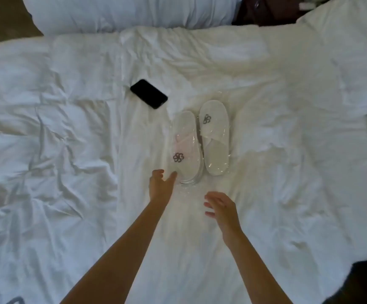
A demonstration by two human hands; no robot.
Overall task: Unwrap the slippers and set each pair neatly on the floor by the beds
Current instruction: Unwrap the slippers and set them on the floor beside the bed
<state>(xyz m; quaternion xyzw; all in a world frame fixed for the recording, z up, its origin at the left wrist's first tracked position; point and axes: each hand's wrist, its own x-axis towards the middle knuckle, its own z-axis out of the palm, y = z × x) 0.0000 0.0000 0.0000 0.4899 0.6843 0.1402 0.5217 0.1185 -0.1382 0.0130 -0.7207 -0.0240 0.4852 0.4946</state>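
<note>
two wrapped pairs of slippers lie side by side at the middle of the frame on a rumpled white duvet [68, 172]. the left slipper pack [184, 145] has its logo at the near end, and the right slipper pack [215, 137] sits just beside it, a little further up, logo at the far end. both are in clear plastic wrap, whose loose edge bulges at the near end of the left pack. the left hand [161, 185] reaches in from the lower centre, its grip wide, fingertips at that near-left edge; i cannot tell whether they touch. the right hand [219, 208] hovers just below the packs, grip wide, holding nothing. a black phone [149, 93] lies up and left of the packs, apart from them. the duvet stretches bare to either side, and a pillow [129, 12] lies along the top edge
</note>
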